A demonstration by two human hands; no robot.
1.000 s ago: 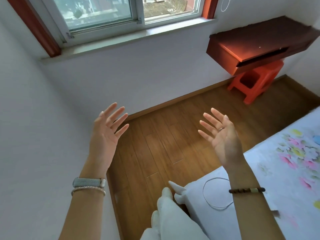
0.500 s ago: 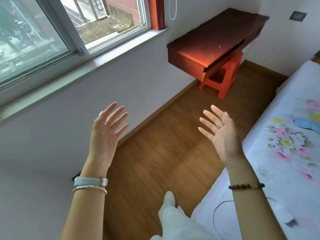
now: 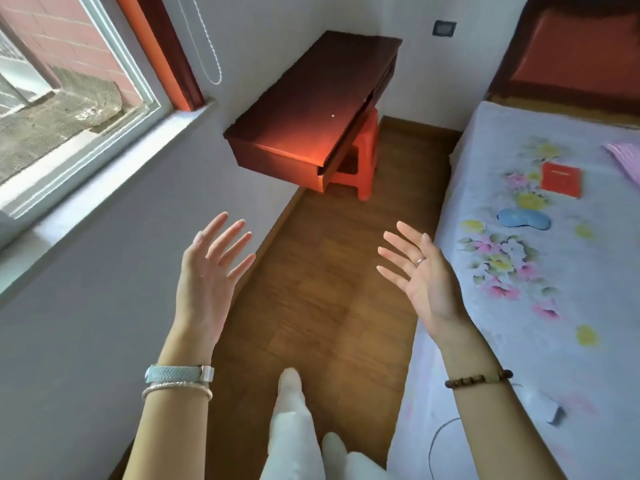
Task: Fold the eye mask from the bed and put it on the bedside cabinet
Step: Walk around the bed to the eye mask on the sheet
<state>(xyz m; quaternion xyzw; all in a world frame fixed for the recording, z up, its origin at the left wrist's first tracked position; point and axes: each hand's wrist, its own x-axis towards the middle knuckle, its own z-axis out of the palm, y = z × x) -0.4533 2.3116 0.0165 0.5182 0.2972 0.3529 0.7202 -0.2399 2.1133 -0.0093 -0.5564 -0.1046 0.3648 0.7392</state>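
Observation:
A light blue eye mask (image 3: 523, 218) lies flat on the floral sheet of the bed (image 3: 561, 341), to the right. The dark red-brown bedside cabinet (image 3: 311, 109) hangs on the wall ahead, its top bare. My left hand (image 3: 211, 271) is raised over the floor by the wall, palm up, fingers spread, holding nothing. My right hand (image 3: 420, 271) is raised beside the bed's left edge, fingers spread and empty, well short of the mask.
A red plastic stool (image 3: 363, 161) stands under the cabinet. A red booklet (image 3: 561, 180) and a pink cloth (image 3: 627, 157) lie farther up the bed. A white cable and charger (image 3: 550, 408) rest near the bed's foot. A window (image 3: 69, 98) is on the left; wood floor (image 3: 322, 306) runs between.
The view has swung right, bringing the bed, eye mask and headboard into sight. Both hands keep the same raised, spread pose.

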